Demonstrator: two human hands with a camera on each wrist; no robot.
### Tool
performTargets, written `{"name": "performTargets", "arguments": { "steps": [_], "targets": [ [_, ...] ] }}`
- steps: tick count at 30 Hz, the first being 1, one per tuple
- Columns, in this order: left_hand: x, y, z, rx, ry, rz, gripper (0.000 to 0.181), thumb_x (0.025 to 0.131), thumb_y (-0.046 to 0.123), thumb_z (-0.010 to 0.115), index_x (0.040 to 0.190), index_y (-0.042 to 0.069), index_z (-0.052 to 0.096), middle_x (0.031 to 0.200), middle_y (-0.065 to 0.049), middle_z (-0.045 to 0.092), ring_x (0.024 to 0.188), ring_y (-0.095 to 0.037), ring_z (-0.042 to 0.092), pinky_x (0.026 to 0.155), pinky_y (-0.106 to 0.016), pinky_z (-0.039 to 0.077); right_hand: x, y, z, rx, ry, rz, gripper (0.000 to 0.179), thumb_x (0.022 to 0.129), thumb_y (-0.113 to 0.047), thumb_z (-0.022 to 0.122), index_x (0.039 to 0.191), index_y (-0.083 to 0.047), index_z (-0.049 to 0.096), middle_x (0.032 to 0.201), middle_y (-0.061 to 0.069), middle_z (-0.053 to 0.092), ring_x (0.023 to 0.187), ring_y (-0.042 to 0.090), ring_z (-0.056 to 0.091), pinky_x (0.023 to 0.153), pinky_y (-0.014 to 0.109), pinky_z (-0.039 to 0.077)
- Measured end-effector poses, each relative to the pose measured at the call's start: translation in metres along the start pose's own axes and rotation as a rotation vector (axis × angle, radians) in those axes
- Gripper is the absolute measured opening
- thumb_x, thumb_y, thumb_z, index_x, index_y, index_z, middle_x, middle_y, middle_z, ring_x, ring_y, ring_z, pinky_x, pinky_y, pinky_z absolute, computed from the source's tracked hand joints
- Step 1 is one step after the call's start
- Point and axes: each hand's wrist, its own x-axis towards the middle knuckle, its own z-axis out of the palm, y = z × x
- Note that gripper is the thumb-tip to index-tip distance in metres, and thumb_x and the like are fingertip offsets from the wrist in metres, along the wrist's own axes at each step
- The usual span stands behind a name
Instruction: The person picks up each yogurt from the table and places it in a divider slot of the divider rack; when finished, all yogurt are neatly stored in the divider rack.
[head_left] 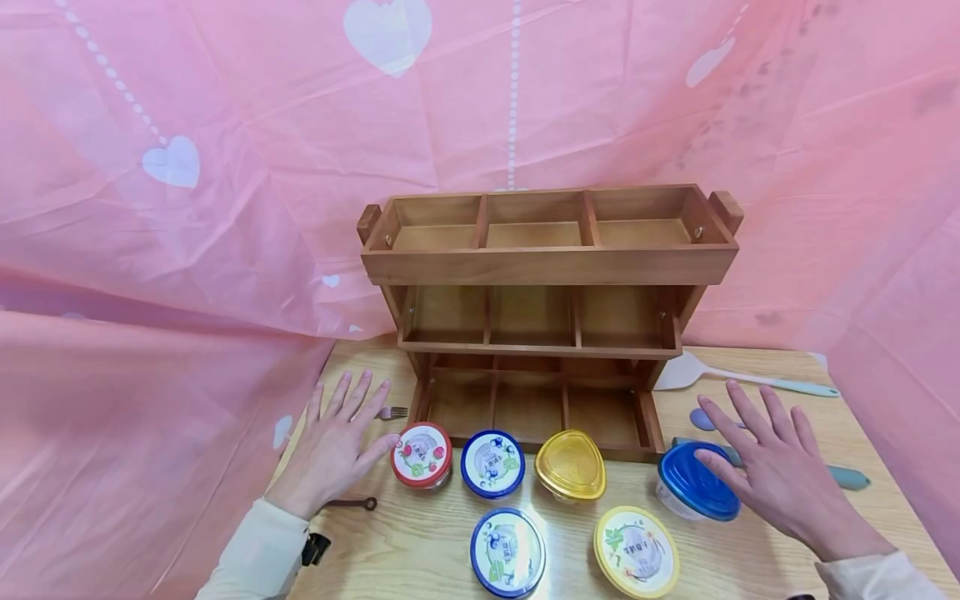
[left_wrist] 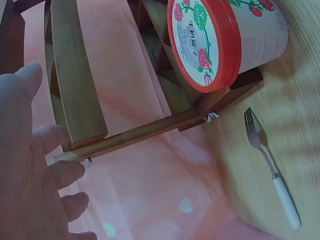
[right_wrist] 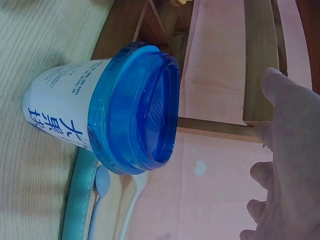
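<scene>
My left hand (head_left: 330, 454) is held over the table's left side with its fingers spread, holding nothing. Close by its thumb stands a tub with a red-rimmed strawberry lid (head_left: 422, 455); the left wrist view shows the same red lid (left_wrist: 205, 45) beyond the hand. A fork (left_wrist: 265, 155) lies near it. Fingers apart and holding nothing, my right hand (head_left: 783, 475) hovers on the right. Its thumb overlaps a white cup with a blue lid (head_left: 701, 483) in the head view. In the right wrist view that blue lid (right_wrist: 145, 110) stands apart from the fingers.
A three-tier wooden rack (head_left: 547, 267) with divided trays stands at the back. Before it are two blue-rimmed tubs (head_left: 492, 464), a yellow-lidded container (head_left: 570, 467) and a yellow-rimmed tub (head_left: 637, 552). A spatula (head_left: 682, 372), a spoon (right_wrist: 102, 180) and a teal marked strip (right_wrist: 80, 200) lie right.
</scene>
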Motion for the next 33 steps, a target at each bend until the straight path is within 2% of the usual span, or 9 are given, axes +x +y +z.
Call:
{"name": "performTargets", "arguments": {
  "steps": [5, 7, 9, 12, 16, 19, 22, 26, 33],
  "targets": [
    [0.003, -0.002, -0.005, 0.011, 0.019, 0.012, 0.071, 0.095, 0.058, 0.049, 0.153, 0.019, 0.037, 0.161, -0.012, 0.029, 0.149, -0.040, 0.022, 0.119, -0.065, 0.009, 0.000, 0.000, 0.000, 0.005, -0.003, -0.002, 0.079, 0.093, -0.044, 0.062, 0.158, -0.021, 0.024, 0.165, 0.020, 0.009, 0.150, 0.042, -0.013, 0.116, 0.059, -0.019],
    [0.007, -0.004, -0.010, 0.005, 0.027, 0.014, 0.071, 0.095, 0.058, 0.050, 0.153, 0.018, 0.037, 0.161, -0.014, 0.028, 0.149, -0.041, 0.020, 0.119, -0.064, 0.009, 0.000, -0.001, -0.002, 0.012, -0.022, 0.014, 0.080, 0.092, -0.045, 0.063, 0.158, -0.021, 0.023, 0.165, 0.019, 0.009, 0.151, 0.042, -0.011, 0.114, 0.071, -0.005],
    [0.013, -0.005, -0.017, -0.025, 0.027, 0.002, 0.072, 0.096, 0.055, 0.051, 0.155, 0.018, 0.033, 0.162, -0.015, 0.025, 0.150, -0.041, 0.016, 0.120, -0.064, 0.006, 0.000, -0.002, -0.004, 0.014, -0.053, 0.038, 0.082, 0.092, -0.048, 0.062, 0.158, -0.022, 0.021, 0.165, 0.019, 0.010, 0.151, 0.044, -0.007, 0.106, 0.080, 0.011],
    [0.026, -0.009, -0.026, -0.106, 0.040, -0.034, 0.073, 0.098, 0.049, 0.052, 0.157, 0.016, 0.025, 0.164, -0.015, 0.019, 0.152, -0.040, 0.010, 0.120, -0.064, 0.006, 0.002, -0.004, -0.007, 0.037, -0.092, 0.066, 0.086, 0.092, -0.050, 0.062, 0.159, -0.020, 0.018, 0.163, 0.022, 0.015, 0.147, 0.050, 0.009, 0.091, 0.083, 0.028],
    [0.046, -0.015, -0.033, -0.215, 0.080, -0.079, 0.073, 0.100, 0.043, 0.050, 0.158, 0.012, 0.019, 0.165, -0.015, 0.015, 0.152, -0.040, 0.010, 0.120, -0.063, 0.008, 0.003, -0.006, -0.010, 0.084, -0.149, 0.097, 0.092, 0.092, -0.053, 0.061, 0.159, -0.015, 0.011, 0.158, 0.028, 0.021, 0.136, 0.055, 0.029, 0.092, 0.079, 0.033],
    [0.061, -0.019, -0.034, -0.318, 0.099, -0.102, 0.072, 0.102, 0.041, 0.047, 0.158, 0.010, 0.016, 0.165, -0.016, 0.015, 0.151, -0.040, 0.013, 0.121, -0.061, 0.010, 0.002, -0.006, -0.010, 0.107, -0.181, 0.122, 0.094, 0.092, -0.055, 0.060, 0.160, -0.015, 0.008, 0.157, 0.030, 0.021, 0.131, 0.057, 0.033, 0.091, 0.078, 0.035],
    [0.076, -0.022, -0.033, -0.450, 0.112, -0.127, 0.069, 0.104, 0.038, 0.045, 0.158, 0.008, 0.015, 0.164, -0.015, 0.016, 0.151, -0.038, 0.015, 0.122, -0.058, 0.013, 0.000, -0.005, -0.008, 0.128, -0.169, 0.126, 0.094, 0.091, -0.054, 0.062, 0.160, -0.016, 0.009, 0.156, 0.030, 0.024, 0.128, 0.058, 0.037, 0.088, 0.078, 0.037],
    [0.095, -0.022, -0.029, -0.648, 0.137, -0.198, 0.067, 0.104, 0.037, 0.046, 0.159, 0.014, 0.015, 0.165, -0.010, 0.018, 0.149, -0.036, 0.024, 0.121, -0.055, 0.022, -0.002, -0.002, -0.006, 0.172, -0.148, 0.133, 0.096, 0.090, -0.051, 0.065, 0.159, -0.011, 0.010, 0.155, 0.030, 0.026, 0.129, 0.057, 0.036, 0.090, 0.077, 0.036],
    [0.128, -0.017, -0.020, -0.942, 0.201, -0.300, 0.066, 0.100, 0.036, 0.055, 0.157, 0.028, 0.023, 0.162, -0.005, 0.027, 0.147, -0.034, 0.030, 0.117, -0.052, 0.033, -0.008, 0.005, -0.003, 0.254, -0.218, 0.232, 0.099, 0.093, -0.053, 0.060, 0.157, -0.002, 0.006, 0.152, 0.038, 0.023, 0.130, 0.060, 0.030, 0.091, 0.080, 0.031]
  ]
}}
